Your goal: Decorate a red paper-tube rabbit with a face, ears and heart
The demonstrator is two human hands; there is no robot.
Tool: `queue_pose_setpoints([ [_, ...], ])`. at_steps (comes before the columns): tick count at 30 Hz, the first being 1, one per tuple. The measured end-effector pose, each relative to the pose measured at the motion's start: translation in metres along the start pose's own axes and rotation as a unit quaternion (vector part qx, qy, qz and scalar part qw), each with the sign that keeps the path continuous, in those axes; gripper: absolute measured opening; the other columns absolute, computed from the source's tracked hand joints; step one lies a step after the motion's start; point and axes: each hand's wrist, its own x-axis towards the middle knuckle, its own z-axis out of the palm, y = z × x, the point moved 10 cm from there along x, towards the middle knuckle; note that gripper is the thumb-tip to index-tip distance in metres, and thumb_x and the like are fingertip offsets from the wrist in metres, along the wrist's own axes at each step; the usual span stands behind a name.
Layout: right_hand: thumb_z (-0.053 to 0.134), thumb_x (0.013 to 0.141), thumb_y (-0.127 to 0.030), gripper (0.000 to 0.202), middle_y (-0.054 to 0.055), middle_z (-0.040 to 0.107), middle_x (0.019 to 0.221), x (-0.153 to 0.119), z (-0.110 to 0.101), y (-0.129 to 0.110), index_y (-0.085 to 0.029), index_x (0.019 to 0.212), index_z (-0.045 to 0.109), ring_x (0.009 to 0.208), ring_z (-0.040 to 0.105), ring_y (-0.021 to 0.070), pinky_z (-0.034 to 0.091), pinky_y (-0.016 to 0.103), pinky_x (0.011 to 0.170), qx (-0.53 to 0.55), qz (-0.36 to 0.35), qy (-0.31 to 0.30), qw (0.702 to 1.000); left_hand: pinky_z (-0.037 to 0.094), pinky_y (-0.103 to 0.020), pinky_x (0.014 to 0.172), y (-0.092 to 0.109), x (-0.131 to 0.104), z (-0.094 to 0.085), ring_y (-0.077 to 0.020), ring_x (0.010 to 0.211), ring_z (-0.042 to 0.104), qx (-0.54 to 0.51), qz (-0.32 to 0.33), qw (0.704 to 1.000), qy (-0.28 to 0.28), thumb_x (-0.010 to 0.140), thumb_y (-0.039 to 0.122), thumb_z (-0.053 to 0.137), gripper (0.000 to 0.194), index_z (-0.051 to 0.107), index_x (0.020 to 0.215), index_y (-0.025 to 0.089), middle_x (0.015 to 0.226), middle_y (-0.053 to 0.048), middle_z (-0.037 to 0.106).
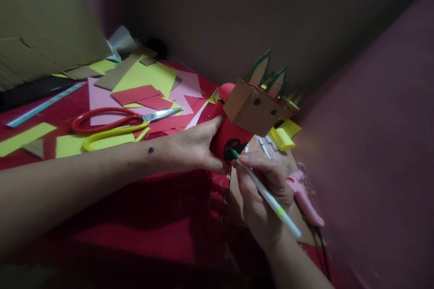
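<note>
Right of the scissors (145, 123), left hand (200, 146) clasped the red tube (230, 130); right hand (276, 183) pinched a pen (271, 202), tip at the black mark (228, 150). Likely risks were a loose left grip, letting the tube roll, or stray fingers smearing any wet ink.

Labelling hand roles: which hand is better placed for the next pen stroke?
Right, probably: the right hand holds the white pen, its green end at the black mark on the red piece. The left hand grips that piece's side, so it looks better placed to steady it.
</note>
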Motion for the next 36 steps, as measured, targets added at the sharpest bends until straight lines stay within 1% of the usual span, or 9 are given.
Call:
queue_pose_setpoints([
  [2,0.070,0.087,-0.003,0.026,-0.003,0.074,0.086,0.001,0.000,0.000,-0.028,0.095,0.074,0.076,0.073,0.0128,0.063,0.026,0.072,0.003,0.001,-0.001,1.000,0.053,-0.034,0.075,0.000,0.000,-0.001,-0.0198,0.089,0.063,0.005,0.004,1.000,0.001,0.073,0.017,0.084,0.055,0.049,0.115,0.018,0.096,0.000,0.064],
  [6,0.069,0.087,-0.002,0.029,-0.004,0.074,0.089,-0.001,-0.001,0.002,-0.028,0.098,0.075,0.080,0.073,0.0107,0.063,0.023,0.077,0.023,0.005,0.011,1.000,0.054,-0.034,0.076,0.002,-0.002,0.000,-0.0199,0.089,0.065,-0.010,0.006,1.000,0.000,0.073,0.017,0.085,0.055,0.048,0.115,0.019,0.095,0.000,0.065],
  [10,0.071,0.089,-0.005,0.028,-0.004,0.075,0.090,-0.005,-0.005,0.006,-0.030,0.102,0.076,0.080,0.073,0.0120,0.063,0.025,0.074,0.036,0.011,0.035,0.999,0.054,-0.034,0.075,0.002,-0.002,0.002,-0.0187,0.086,0.064,-0.024,-0.004,1.000,0.006,0.073,0.015,0.083,0.056,0.048,0.116,0.019,0.094,0.002,0.065],
  [15,0.072,0.090,-0.005,0.031,-0.003,0.076,0.095,-0.006,-0.004,0.010,-0.031,0.108,0.076,0.083,0.075,0.0120,0.064,0.026,0.076,0.043,0.020,0.024,0.999,0.053,-0.034,0.075,0.001,-0.001,0.002,-0.0200,0.088,0.063,-0.014,-0.019,1.000,0.009,0.071,0.016,0.083,0.055,0.048,0.114,0.018,0.094,0.001,0.065],
  [21,0.072,0.089,-0.006,0.025,-0.003,0.075,0.087,-0.003,-0.003,0.002,-0.029,0.098,0.075,0.078,0.073,0.0128,0.063,0.026,0.070,0.008,0.001,0.019,1.000,0.053,-0.033,0.074,0.003,-0.001,0.001,-0.0191,0.086,0.064,-0.017,-0.008,1.000,0.008,0.071,0.016,0.085,0.055,0.050,0.113,0.020,0.093,0.003,0.066],
  [27,0.070,0.092,-0.010,0.022,-0.003,0.075,0.092,-0.004,-0.006,0.005,-0.029,0.101,0.074,0.079,0.074,0.0134,0.065,0.029,0.073,0.010,0.017,0.031,0.999,0.054,-0.031,0.073,0.003,-0.002,0.002,-0.0177,0.085,0.064,-0.028,-0.014,0.999,0.013,0.072,0.014,0.085,0.054,0.050,0.113,0.019,0.093,0.003,0.065],
  [31,0.071,0.090,-0.008,0.023,-0.004,0.074,0.088,-0.002,-0.006,0.001,-0.029,0.098,0.074,0.074,0.072,0.0119,0.063,0.025,0.068,0.003,0.003,0.032,0.999,0.054,-0.033,0.074,0.001,-0.002,0.002,-0.0198,0.088,0.066,-0.022,-0.013,1.000,0.009,0.072,0.015,0.085,0.057,0.049,0.117,0.018,0.094,0.001,0.067],
  [33,0.071,0.089,-0.007,0.022,-0.005,0.073,0.084,0.000,-0.004,-0.002,-0.028,0.094,0.073,0.072,0.071,0.0115,0.062,0.024,0.068,-0.004,-0.006,0.024,1.000,0.054,-0.034,0.075,0.000,-0.002,0.000,-0.0207,0.088,0.067,-0.020,-0.013,1.000,0.010,0.072,0.015,0.085,0.057,0.049,0.116,0.019,0.093,0.001,0.067],
  [36,0.070,0.088,-0.005,0.023,-0.004,0.073,0.085,0.003,0.000,-0.004,-0.028,0.093,0.072,0.075,0.072,0.0118,0.063,0.025,0.072,-0.006,-0.009,-0.007,1.000,0.055,-0.034,0.076,0.000,0.000,-0.002,-0.0205,0.089,0.067,-0.024,0.000,1.000,0.012,0.070,0.015,0.087,0.059,0.051,0.117,0.019,0.094,0.001,0.067],
])
